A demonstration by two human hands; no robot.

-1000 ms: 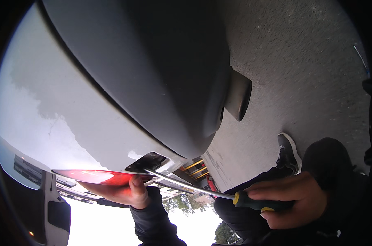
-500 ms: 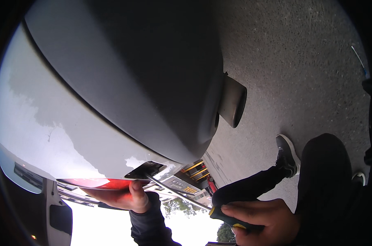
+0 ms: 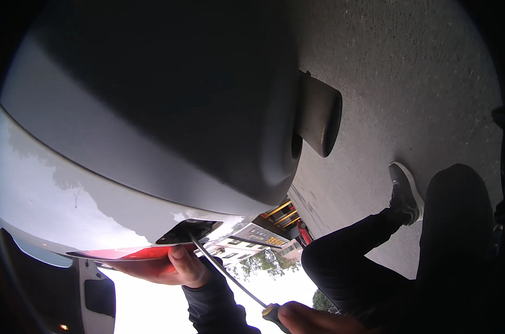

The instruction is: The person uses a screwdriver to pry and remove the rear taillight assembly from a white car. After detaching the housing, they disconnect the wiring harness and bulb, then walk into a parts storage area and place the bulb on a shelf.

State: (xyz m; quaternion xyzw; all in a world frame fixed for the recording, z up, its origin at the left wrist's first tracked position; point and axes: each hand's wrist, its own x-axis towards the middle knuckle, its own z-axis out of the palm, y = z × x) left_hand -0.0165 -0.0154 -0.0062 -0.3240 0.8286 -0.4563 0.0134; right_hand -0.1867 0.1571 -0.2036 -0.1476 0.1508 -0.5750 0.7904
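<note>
My left hand (image 3: pixel 189 269) is gripping the edge of a red tail light (image 3: pixel 146 253) on a silver car body (image 3: pixel 91 211); the thumb shows in front and the other fingers are mostly hidden behind the lamp. Beside the thumb is a dark recess (image 3: pixel 181 232) in the bodywork. A screwdriver (image 3: pixel 230 274) with a long metal shaft has its tip in that recess, where the end is out of sight. Its dark handle with a yellow collar sits in my right hand (image 3: pixel 314 319), closed around it near the lower edge and partly cut off.
Above the hands bulges the dark grey bumper (image 3: pixel 219 122), with an exhaust tailpipe (image 3: pixel 322 114) jutting out. Grey pavement (image 3: pixel 397 83) lies to the right, with my bent leg (image 3: pixel 347 245) and shoe (image 3: pixel 405 195). Buildings and a tree stand beyond.
My right hand has dropped toward the lower edge, so the screwdriver slants more steeply, its tip still in the recess. My left hand stays on the tail light. The view has shifted slightly.
</note>
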